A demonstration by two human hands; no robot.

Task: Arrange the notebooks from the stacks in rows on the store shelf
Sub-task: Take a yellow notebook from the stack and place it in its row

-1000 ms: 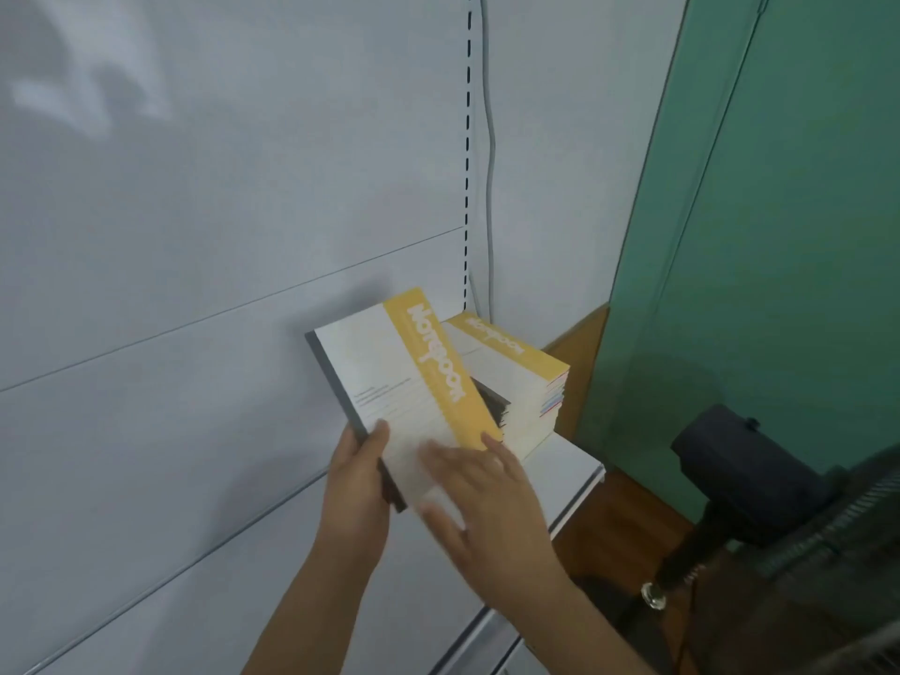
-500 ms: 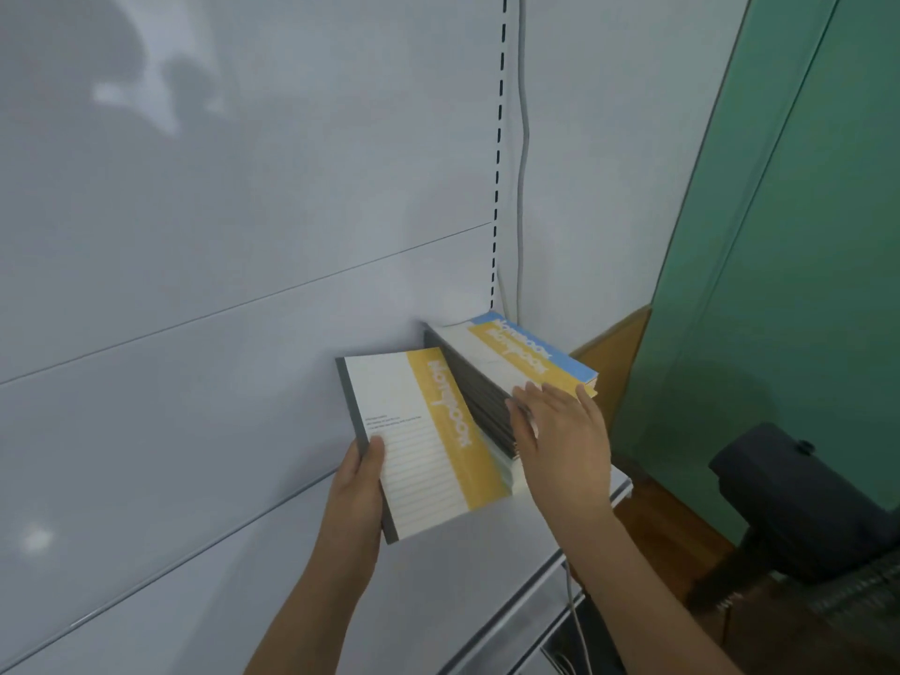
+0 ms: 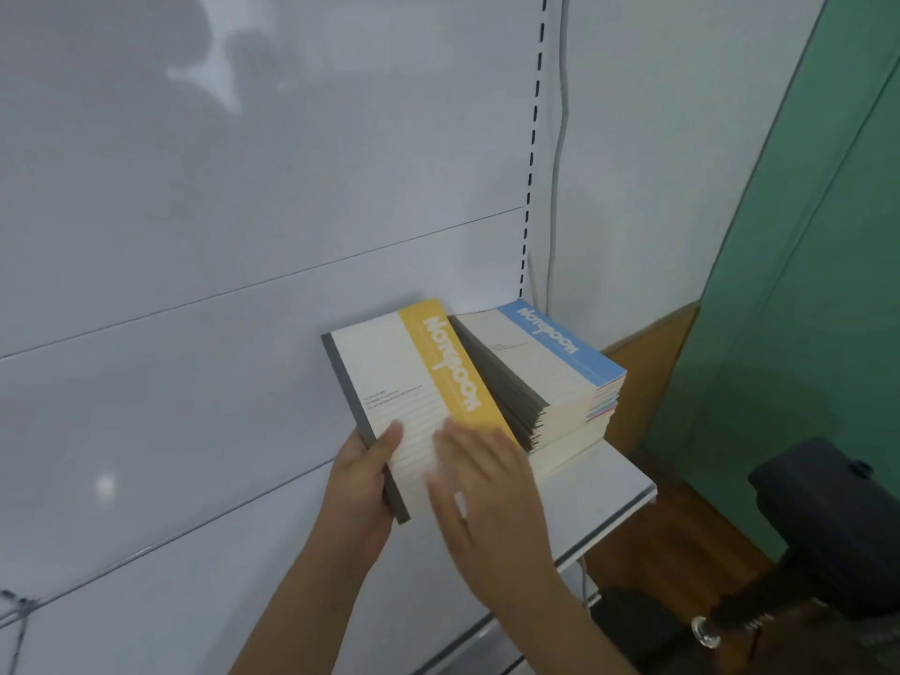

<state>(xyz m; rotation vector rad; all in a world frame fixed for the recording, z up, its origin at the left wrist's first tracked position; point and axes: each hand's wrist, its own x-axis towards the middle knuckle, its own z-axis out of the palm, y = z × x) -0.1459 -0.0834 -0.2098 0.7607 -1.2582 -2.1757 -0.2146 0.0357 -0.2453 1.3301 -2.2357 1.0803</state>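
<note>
i see a green wall (image 3: 803, 285) on the right, a wooden floor (image 3: 682, 538) below, and a dark bag (image 3: 828, 518).

right hand (image 3: 479, 484) blurred, notebook (image 3: 414, 387) corner hidden

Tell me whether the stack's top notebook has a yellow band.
No, the top notebook on the stack carries a blue band.

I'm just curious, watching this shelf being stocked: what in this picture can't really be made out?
- Head view: the right hand is motion-blurred, so its contact with the yellow notebook is unclear.
- The lower stack is partly hidden by that notebook; its count is unreadable.
- The small cover print is too small to read.
- The dark object is cut off at the right edge.
</note>
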